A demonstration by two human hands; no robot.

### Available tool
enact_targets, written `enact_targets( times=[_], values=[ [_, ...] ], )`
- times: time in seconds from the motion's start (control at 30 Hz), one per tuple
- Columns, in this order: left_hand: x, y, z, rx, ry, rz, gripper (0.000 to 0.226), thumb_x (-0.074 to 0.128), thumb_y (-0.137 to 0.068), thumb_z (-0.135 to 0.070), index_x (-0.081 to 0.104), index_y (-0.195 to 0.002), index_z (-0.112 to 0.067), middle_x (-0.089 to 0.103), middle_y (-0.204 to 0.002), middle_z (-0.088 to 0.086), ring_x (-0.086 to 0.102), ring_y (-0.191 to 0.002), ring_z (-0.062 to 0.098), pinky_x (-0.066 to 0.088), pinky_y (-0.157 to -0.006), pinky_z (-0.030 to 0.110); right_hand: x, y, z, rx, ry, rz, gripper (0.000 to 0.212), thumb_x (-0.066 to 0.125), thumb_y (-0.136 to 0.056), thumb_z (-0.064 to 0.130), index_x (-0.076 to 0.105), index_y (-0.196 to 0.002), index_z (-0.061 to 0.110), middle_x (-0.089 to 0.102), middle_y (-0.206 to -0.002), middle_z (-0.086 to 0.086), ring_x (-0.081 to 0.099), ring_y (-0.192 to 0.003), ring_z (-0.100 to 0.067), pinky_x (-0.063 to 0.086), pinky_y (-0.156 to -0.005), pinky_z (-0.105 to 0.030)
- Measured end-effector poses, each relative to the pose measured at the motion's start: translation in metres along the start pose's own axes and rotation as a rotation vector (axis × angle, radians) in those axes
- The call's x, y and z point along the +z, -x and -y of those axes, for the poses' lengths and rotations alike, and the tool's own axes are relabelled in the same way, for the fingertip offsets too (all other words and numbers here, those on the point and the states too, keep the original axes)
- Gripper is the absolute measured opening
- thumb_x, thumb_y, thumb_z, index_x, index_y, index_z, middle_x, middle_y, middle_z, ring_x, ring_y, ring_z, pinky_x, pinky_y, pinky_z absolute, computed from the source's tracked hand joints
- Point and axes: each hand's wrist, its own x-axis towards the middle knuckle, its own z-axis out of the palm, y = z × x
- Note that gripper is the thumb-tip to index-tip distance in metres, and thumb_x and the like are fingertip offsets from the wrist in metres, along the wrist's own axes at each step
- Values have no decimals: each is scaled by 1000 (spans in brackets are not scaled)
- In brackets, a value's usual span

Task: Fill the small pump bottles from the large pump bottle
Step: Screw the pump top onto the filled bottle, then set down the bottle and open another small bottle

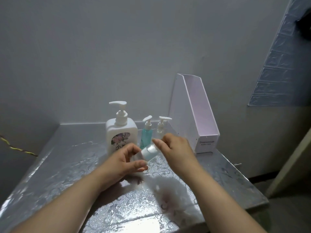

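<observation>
A large white pump bottle with a flower label stands at the back of the table. To its right stand a small pump bottle with blue-green liquid and a small clear pump bottle. Above the table's middle my left hand grips a third small clear bottle, tilted on its side. My right hand pinches that bottle's upper end with thumb and fingers. The pump head of this bottle is hidden by my right hand.
The table has a shiny silver patterned cover. A white file holder stands at the back right against the wall. A yellow-green cord hangs off the left edge. The table's right edge drops to the floor.
</observation>
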Motion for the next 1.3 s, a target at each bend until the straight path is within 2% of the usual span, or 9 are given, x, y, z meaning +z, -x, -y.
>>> enact_targets(
  times=[0.17, 0.4, 0.5, 0.57, 0.67, 1.03, 1.13, 1.2, 1.3],
  values=[
    [3, 0, -2, 78, -222, -71, 35, 79, -67, -21, 57, -93, -11, 71, -87, 15, 72, -81, 26, 58, -78, 50, 6, -1, -2, 127, 34, -41, 54, 50, -93, 48, 37, -51, 17, 38, -49, 2, 41, -62, -22, 26, -52, -31],
    [9, 0, -3, 142, -299, -150, 42, 77, -60, -33, 57, -91, -14, 72, -86, 12, 72, -74, 21, 59, -73, 46, 5, -4, -4, 169, -10, -30, 51, 53, -92, 47, 49, -59, 9, 42, -53, -3, 42, -61, -22, 33, -59, -30],
    [14, -2, -4, 142, -236, -146, 45, 76, -61, -33, 57, -101, -24, 68, -101, 4, 72, -79, 12, 59, -73, 36, -5, -17, -5, 172, -43, -18, 53, 55, -91, 46, 62, -73, -3, 56, -64, -14, 49, -64, -23, 44, -63, -37],
    [13, -2, -4, 160, -249, -104, 57, 75, -64, -47, 51, -114, -36, 60, -119, -7, 70, -88, 8, 57, -78, 26, -17, -31, -7, 156, 13, -43, 49, 55, -92, 44, 65, -78, -2, 61, -72, -17, 52, -70, -25, 40, -63, -33],
    [6, -2, 0, 191, -284, -54, 68, 64, -60, -77, 45, -119, -50, 55, -128, -18, 67, -102, 13, 54, -91, 34, -29, -52, -13, 123, 154, -50, 39, 53, -94, 40, 65, -89, 3, 66, -86, -15, 58, -85, -31, 38, -67, -30],
    [-1, -4, 1, 227, -187, -41, 77, 62, -63, -77, 57, -120, -25, 68, -113, -10, 67, -102, 14, 54, -91, 32, -9, -75, -33, 152, 306, 72, 35, 54, -94, 35, 65, -100, 2, 68, -100, -17, 60, -98, -34, 49, -80, -37],
    [-1, -4, 1, 224, -193, -35, 76, 61, -64, -76, 57, -120, -24, 69, -111, -9, 67, -101, 14, 54, -90, 31, -10, -75, -42, 238, 207, -13, 42, 48, -96, 42, 64, -91, 3, 68, -97, -17, 61, -95, -34, 45, -73, -34],
    [-1, -4, 0, 217, -189, -27, 75, 62, -65, -75, 58, -120, -25, 69, -111, -9, 67, -101, 13, 54, -89, 29, -14, -71, -47, 317, 230, -73, 31, 43, -97, 35, 57, -87, 9, 65, -102, -18, 58, -95, -35, 38, -71, -32],
    [1, -3, -1, 204, -209, -15, 62, 65, -71, -66, 59, -118, -26, 69, -108, -7, 68, -96, 13, 55, -85, 28, -13, -57, -53, 374, 489, 30, 22, 45, -93, 19, 57, -110, 11, 61, -119, -14, 57, -109, -33, 45, -82, -32]
  ],
)
